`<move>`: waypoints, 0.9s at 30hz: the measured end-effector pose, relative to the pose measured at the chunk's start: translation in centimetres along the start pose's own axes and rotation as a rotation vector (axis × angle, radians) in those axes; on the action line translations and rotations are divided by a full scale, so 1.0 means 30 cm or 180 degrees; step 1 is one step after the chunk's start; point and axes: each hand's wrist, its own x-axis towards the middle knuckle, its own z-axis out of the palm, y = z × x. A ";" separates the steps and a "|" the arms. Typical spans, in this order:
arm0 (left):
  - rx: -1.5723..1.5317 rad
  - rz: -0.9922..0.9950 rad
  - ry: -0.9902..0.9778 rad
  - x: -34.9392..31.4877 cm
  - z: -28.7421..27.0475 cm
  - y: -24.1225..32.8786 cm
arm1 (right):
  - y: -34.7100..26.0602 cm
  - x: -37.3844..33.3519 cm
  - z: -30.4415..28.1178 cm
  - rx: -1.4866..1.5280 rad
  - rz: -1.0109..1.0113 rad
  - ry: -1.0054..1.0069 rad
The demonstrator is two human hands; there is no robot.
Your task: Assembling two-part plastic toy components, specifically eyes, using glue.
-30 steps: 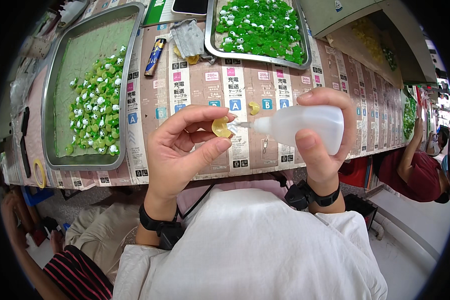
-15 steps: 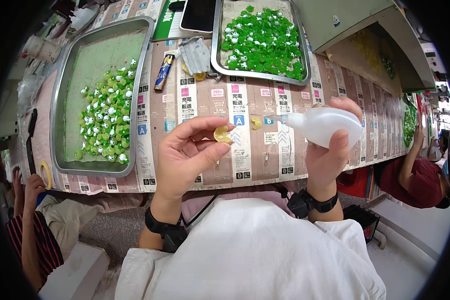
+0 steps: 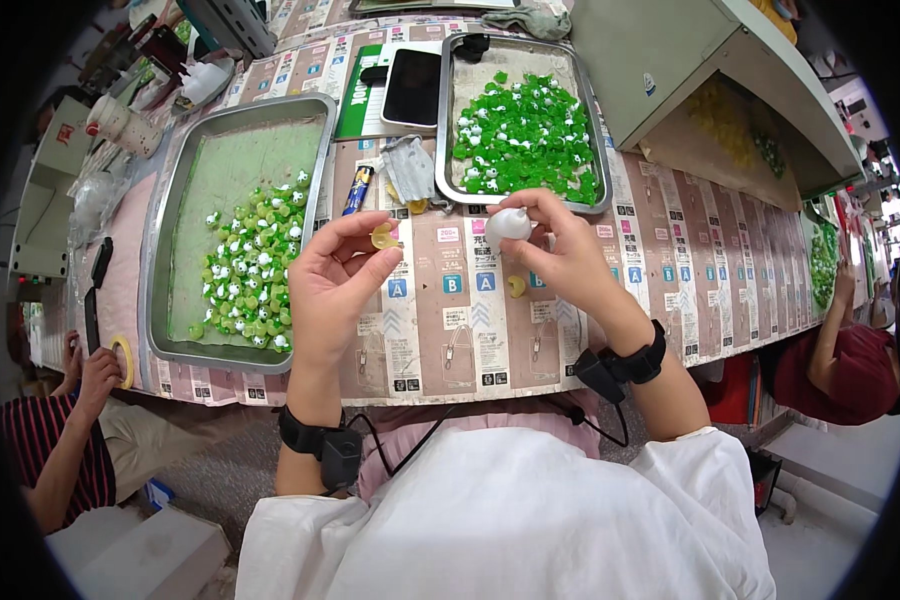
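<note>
My left hand (image 3: 338, 278) is closed in a pinch on a small translucent yellow plastic piece (image 3: 384, 236), held above the table. To its right, my right hand (image 3: 575, 252) grips a white squeeze bottle (image 3: 507, 229) in its fingers. The bottle shows foreshortened and rounded, with a small nub at its upper right; its thin nozzle cannot be made out. The bottle and the held piece are apart. A second yellow piece (image 3: 516, 287) lies on the table just below the bottle.
Metal trays of small green-and-white pieces stand at the left (image 3: 160, 290) and far middle (image 3: 445, 150). Between them are a phone (image 3: 412, 88), a grey cloth (image 3: 408, 165) and a blue tube (image 3: 358, 190). A grey open-fronted box (image 3: 660, 60) stands far right. Co-workers sit on both sides.
My right hand has moved left toward my left hand, turning the bottle from lying sideways to foreshortened. The left hand keeps its pinch on the yellow piece. The whole view has shifted.
</note>
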 end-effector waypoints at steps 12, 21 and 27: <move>-0.0171 -0.0023 -0.0061 0.007 0.021 0.030 | -0.040 -0.157 -0.028 -0.1515 -0.0591 0.0098; -0.0235 -0.0053 -0.0197 -0.018 0.067 0.054 | -0.027 -0.185 -0.020 -0.2029 -0.0823 -0.0500; -0.0356 -0.0136 0.0011 -0.026 0.051 0.026 | -0.068 -0.156 -0.076 -0.1665 -0.0641 0.0031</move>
